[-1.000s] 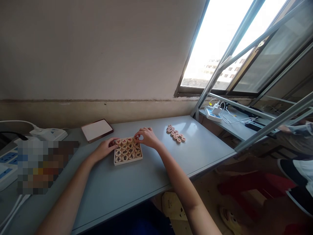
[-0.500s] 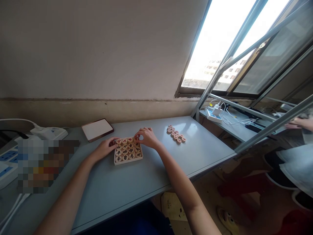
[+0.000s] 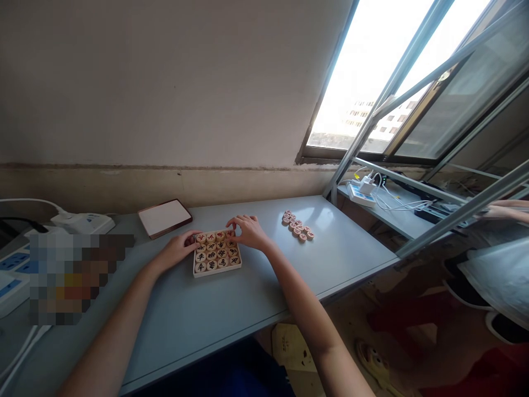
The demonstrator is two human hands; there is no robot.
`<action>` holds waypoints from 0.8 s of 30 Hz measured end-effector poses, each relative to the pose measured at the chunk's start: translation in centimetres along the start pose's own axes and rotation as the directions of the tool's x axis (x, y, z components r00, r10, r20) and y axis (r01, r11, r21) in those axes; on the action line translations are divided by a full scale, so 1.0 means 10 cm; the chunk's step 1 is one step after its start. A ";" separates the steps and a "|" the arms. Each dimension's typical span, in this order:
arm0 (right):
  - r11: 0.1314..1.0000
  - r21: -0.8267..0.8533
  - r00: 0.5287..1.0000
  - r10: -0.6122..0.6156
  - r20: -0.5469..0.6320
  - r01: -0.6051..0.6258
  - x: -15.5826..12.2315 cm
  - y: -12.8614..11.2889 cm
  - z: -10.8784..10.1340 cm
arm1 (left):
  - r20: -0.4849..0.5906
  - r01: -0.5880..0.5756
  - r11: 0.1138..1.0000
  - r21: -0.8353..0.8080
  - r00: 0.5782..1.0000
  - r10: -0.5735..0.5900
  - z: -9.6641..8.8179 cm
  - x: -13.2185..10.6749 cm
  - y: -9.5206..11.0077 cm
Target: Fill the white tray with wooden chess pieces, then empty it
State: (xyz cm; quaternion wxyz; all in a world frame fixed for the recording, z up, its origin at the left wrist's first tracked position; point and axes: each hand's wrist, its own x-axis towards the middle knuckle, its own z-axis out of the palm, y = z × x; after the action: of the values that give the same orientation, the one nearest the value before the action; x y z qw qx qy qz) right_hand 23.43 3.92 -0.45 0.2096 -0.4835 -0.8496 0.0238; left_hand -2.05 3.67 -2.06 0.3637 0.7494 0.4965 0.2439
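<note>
A shallow white box sits on the grey desk, filled with rows of round wooden Chinese chess pieces. The back row has red characters; the rows in front have black ones. My left hand grips the box's left side near its back corner. At the opposite back corner, my right hand has thumb and forefinger around a red-marked Chinese chess piece, which they partly cover. More red-marked pieces lie grouped on the desk to the right.
Behind the box, against the wall, lies a box lid with its pale inside up. Power strips and cables lie at the left, beside a pixelated patch. A metal frame borders the desk's right end. Another person's arm shows far right.
My right forefinger has shifted slightly at the back corner piece. My left hand and the box stay put. The other person at the right has moved a little.
</note>
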 end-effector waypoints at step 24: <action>0.981 -0.154 0.993 0.121 0.000 -0.120 -0.02 -0.29 0.17 | 0.014 -0.014 1.000 0.022 1.000 0.014 0.00 0.04 -0.08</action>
State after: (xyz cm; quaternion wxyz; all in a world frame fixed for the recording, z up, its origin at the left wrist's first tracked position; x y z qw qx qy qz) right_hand 20.55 2.51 -1.39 0.1659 -0.5486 -0.8190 -0.0269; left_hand -2.30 4.23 -2.70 0.3572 0.7585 0.4913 0.2361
